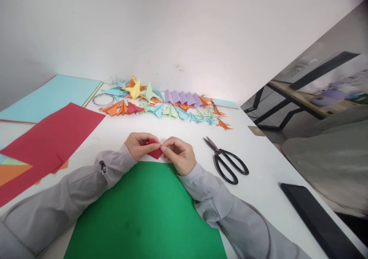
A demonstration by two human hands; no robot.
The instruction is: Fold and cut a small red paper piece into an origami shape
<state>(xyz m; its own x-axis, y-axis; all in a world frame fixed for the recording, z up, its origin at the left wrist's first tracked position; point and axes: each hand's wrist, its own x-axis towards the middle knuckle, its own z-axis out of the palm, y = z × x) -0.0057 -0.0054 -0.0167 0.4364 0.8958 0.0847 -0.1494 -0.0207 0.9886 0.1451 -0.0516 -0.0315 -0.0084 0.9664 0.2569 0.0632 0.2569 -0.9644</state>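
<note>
A small folded piece of red paper (155,153) is held between my hands, just beyond the far edge of a large green sheet (143,209). My left hand (141,145) pinches it from the left, thumb and fingers closed on it. From the right, my right hand (180,154) pinches its right corner, with the fingertips of both hands nearly touching. Black-handled scissors (230,161) lie to the right of my right hand, blades towards the wall.
Folded paper figures (169,111) in several colours line the wall. On the left lie large red paper (60,132), light blue sheets (57,96) and a wire ring (103,99). A black flat object (313,217) rests near the right edge, beside a person's grey clothing (330,155).
</note>
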